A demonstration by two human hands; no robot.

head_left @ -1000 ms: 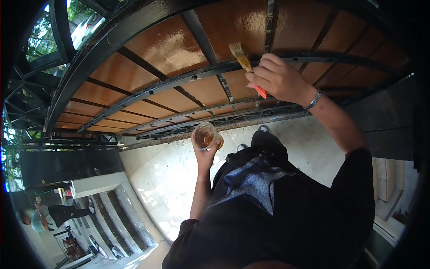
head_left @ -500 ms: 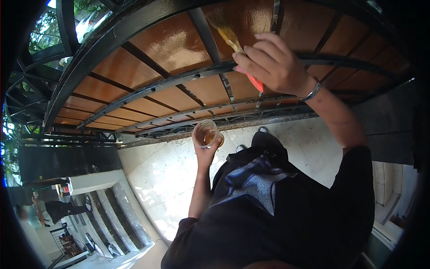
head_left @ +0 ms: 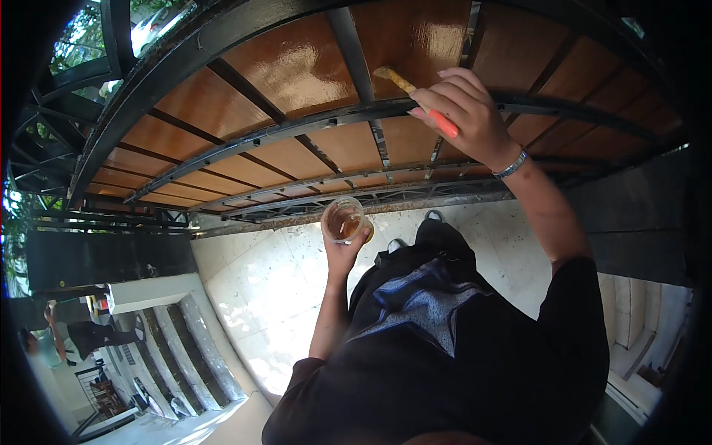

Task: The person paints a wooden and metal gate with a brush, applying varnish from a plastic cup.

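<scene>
My right hand (head_left: 467,115) is closed around a paintbrush (head_left: 406,84) with a pale wooden neck and an orange-red handle end. Its bristles lie against a glossy brown wooden panel (head_left: 415,44) set in a black metal frame (head_left: 348,53). Lower down, my left hand (head_left: 343,256) grips a clear plastic cup (head_left: 343,220) with amber-brown liquid in the bottom. The cup is held upright, below the lower edge of the panels.
Curved black rails (head_left: 282,133) cross the panels. Pale floor tiles (head_left: 259,297) lie underfoot. Concrete steps (head_left: 185,356) rise at the lower left, where another person (head_left: 81,341) stands. A black panel (head_left: 111,259) stands at the left.
My right hand has moved slightly down and right, and the brush bristles have come lower on the panel. The cup stays nearly in place. The other person has raised an arm.
</scene>
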